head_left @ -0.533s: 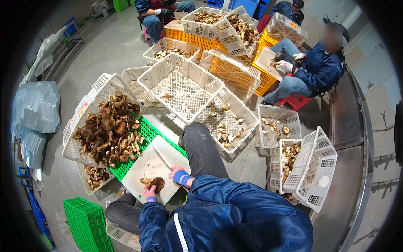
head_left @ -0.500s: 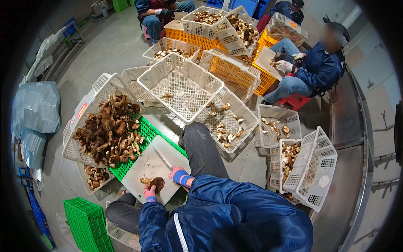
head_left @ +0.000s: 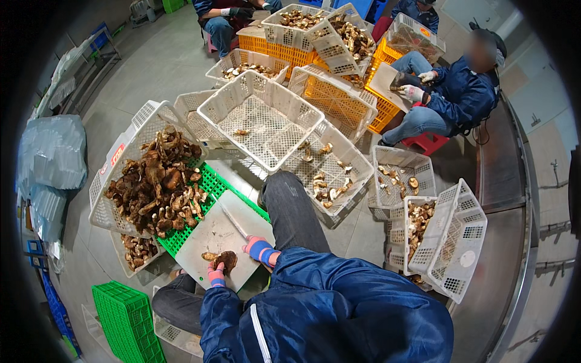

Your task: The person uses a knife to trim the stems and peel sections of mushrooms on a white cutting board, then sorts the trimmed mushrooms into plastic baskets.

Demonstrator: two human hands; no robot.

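Note:
My left hand (head_left: 216,275), in a pink and blue glove, is closed on a brown mushroom (head_left: 227,261) over the white cutting board (head_left: 200,241). Its dark cap points to the right and its pale stem to the left. In my right hand (head_left: 259,248), gloved the same way, is the handle of a knife (head_left: 230,216); the blade slants away to the far left above the board. Beneath the board lies a green plastic crate (head_left: 213,187). A heap of brown mushrooms (head_left: 158,178) spills from a tilted white basket (head_left: 100,196) onto the green crate.
A white basket (head_left: 260,130) with one small piece stands ahead, beside another basket (head_left: 357,181) with several cut mushrooms. Stacked white baskets (head_left: 451,242) stand at the right. A co-worker (head_left: 460,91) sits at the far right. A green crate (head_left: 128,320) stands at the near left.
The mushroom and my left hand have shifted very slightly toward me. My right hand keeps the knife in nearly the same place.

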